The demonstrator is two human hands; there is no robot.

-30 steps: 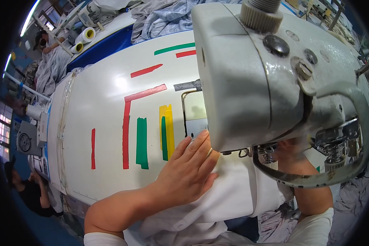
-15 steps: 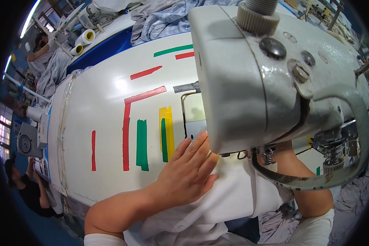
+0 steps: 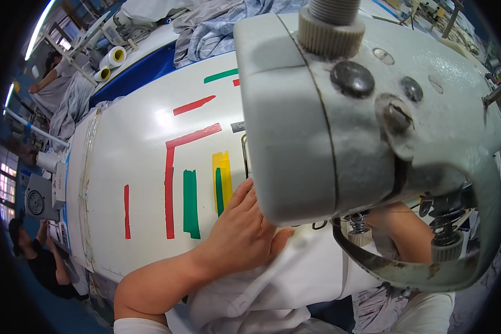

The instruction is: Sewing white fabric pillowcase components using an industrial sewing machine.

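The white cloth (image 3: 317, 264) lies on the table (image 3: 131, 150), partly beneath the sewing machine (image 3: 292, 139). The left hand (image 3: 236, 231) lies flat, visible fingers close together, thumb set apart over the cloth. The right hand is hidden behind the machine; its grip cannot be told. Caution: slack cloth toward the person may drag the work askew; advancing fingers too far may trap them. Orientation: a crease (image 3: 345, 264) runs away from the person, toward the machine; the cloth's full long axis is hidden.

Open tabletop (image 3: 108, 161) leftward, sewing machine (image 3: 295, 122) blocking right
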